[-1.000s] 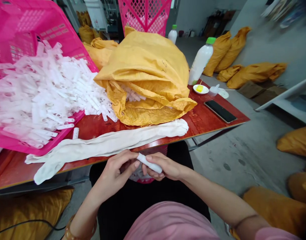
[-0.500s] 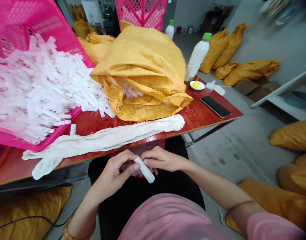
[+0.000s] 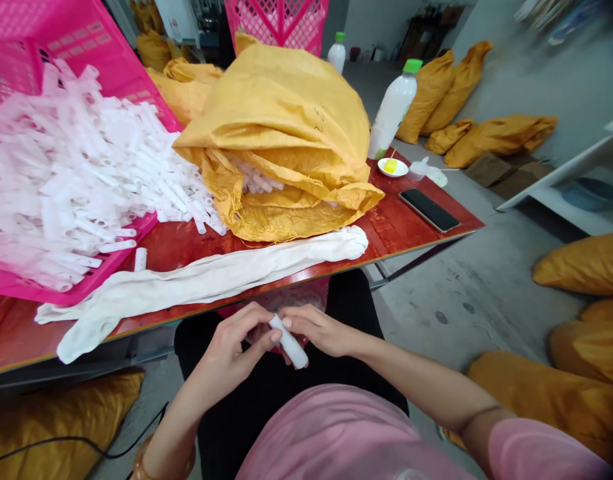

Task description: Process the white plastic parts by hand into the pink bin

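Observation:
Over my lap, both hands meet on one small white plastic tube (image 3: 291, 344). My left hand (image 3: 233, 347) pinches its upper end with thumb and forefinger. My right hand (image 3: 320, 330) has its fingers curled round the tube from the other side. A pink object (image 3: 286, 303) shows just behind the hands, under the table edge. On the red table (image 3: 406, 233) a tipped pink basket (image 3: 61, 40) spills a heap of the same white tubes (image 3: 86, 173). A long white cloth (image 3: 211, 280) lies along the table's near edge.
An open yellow sack (image 3: 281, 133) holding more tubes sits mid-table. Behind it stand two white bottles with green caps (image 3: 393, 107), a small dish (image 3: 392, 167) and a phone (image 3: 429, 209). Yellow sacks (image 3: 576, 267) lie on the floor to the right and at the lower left.
The tube has turned from lying across my right fingers to pointing down and right, with my right fingertips now at its upper end. The view has shifted slightly.

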The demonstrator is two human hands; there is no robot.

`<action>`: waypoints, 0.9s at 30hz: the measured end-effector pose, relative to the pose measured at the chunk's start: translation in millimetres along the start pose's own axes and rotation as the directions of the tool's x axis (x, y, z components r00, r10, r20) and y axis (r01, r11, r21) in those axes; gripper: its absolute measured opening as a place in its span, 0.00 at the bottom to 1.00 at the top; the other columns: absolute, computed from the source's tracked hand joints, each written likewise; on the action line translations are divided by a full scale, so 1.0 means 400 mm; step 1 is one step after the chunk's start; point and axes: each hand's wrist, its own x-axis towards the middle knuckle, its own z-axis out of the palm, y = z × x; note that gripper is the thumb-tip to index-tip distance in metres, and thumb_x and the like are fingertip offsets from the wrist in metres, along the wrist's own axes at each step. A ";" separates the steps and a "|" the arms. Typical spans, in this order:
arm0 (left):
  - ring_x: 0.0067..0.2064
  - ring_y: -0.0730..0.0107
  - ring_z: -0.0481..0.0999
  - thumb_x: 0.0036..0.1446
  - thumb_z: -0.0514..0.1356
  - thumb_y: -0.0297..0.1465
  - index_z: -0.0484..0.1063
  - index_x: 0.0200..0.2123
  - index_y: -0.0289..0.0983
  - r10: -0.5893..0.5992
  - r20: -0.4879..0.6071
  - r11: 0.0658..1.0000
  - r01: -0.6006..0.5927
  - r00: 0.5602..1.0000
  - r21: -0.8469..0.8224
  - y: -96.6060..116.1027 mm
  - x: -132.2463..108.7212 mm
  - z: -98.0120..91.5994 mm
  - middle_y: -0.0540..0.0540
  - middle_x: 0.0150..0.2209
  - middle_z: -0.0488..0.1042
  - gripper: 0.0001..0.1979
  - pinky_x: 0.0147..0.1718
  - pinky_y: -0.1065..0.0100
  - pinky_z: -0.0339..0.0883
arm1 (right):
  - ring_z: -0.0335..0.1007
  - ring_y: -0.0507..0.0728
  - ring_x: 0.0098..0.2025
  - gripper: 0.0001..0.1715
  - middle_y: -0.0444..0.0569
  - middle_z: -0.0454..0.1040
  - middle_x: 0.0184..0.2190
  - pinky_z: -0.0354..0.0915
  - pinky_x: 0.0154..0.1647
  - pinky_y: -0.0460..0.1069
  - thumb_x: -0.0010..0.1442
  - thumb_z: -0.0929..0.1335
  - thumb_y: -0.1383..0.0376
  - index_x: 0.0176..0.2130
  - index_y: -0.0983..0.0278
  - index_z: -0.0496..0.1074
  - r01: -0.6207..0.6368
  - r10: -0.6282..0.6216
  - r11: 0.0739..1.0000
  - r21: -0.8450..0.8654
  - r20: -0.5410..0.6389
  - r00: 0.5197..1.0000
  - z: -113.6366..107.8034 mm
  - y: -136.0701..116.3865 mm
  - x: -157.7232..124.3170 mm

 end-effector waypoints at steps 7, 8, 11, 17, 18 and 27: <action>0.52 0.60 0.72 0.66 0.59 0.33 0.73 0.48 0.40 -0.031 0.027 0.999 0.030 0.999 0.037 -0.017 -0.014 0.063 0.40 0.50 0.69 0.09 0.51 0.64 0.69 | 0.58 0.49 0.30 0.05 0.39 0.63 0.30 0.56 0.32 0.44 0.63 0.66 0.67 0.36 0.63 0.63 0.010 -0.064 0.934 -0.358 -0.140 0.988 -0.013 0.028 -0.006; 0.54 0.60 0.72 0.66 0.59 0.34 0.74 0.50 0.41 -0.034 0.049 0.999 0.033 0.998 0.035 -0.018 -0.013 0.063 0.40 0.51 0.69 0.11 0.53 0.63 0.69 | 0.59 0.50 0.30 0.04 0.39 0.64 0.29 0.56 0.32 0.44 0.63 0.65 0.69 0.36 0.62 0.63 0.005 -0.070 0.903 -0.430 -0.136 0.988 -0.020 0.031 -0.003; 0.54 0.60 0.73 0.67 0.58 0.35 0.75 0.53 0.42 -0.030 0.011 0.997 0.030 0.999 0.068 -0.041 0.010 0.004 0.40 0.51 0.72 0.13 0.53 0.62 0.69 | 0.67 0.53 0.34 0.05 0.43 0.70 0.34 0.62 0.37 0.46 0.64 0.63 0.70 0.41 0.62 0.66 -0.038 -0.064 0.794 -0.606 -0.146 0.987 -0.039 0.065 0.005; 0.34 0.65 0.71 0.65 0.59 0.37 0.76 0.42 0.33 -0.075 -0.670 0.726 0.501 0.738 0.471 -0.153 0.057 -0.309 0.46 0.34 0.71 0.13 0.34 0.66 0.63 | 0.69 0.69 0.59 0.36 0.64 0.70 0.58 0.66 0.57 0.62 0.57 0.74 0.65 0.62 0.65 0.66 -0.167 0.071 0.547 -0.821 -0.154 0.986 -0.096 0.108 0.018; 0.34 0.64 0.70 0.64 0.60 0.38 0.76 0.38 0.32 -0.063 -0.707 0.695 0.539 0.704 0.476 -0.178 0.061 -0.347 0.46 0.32 0.69 0.14 0.33 0.66 0.61 | 0.71 0.68 0.57 0.33 0.63 0.73 0.55 0.68 0.56 0.61 0.57 0.75 0.64 0.60 0.65 0.69 -0.130 0.111 0.580 -0.804 -0.080 0.991 -0.109 0.082 0.020; 0.34 0.58 0.69 0.57 0.65 0.40 0.74 0.28 0.38 0.149 -0.658 0.752 0.347 0.738 0.560 -0.289 0.117 -0.353 0.45 0.28 0.66 0.12 0.34 0.62 0.62 | 0.74 0.57 0.44 0.14 0.53 0.79 0.43 0.66 0.47 0.49 0.70 0.61 0.67 0.47 0.67 0.74 -0.215 -0.340 0.430 -0.877 -0.378 0.861 -0.330 -0.216 0.322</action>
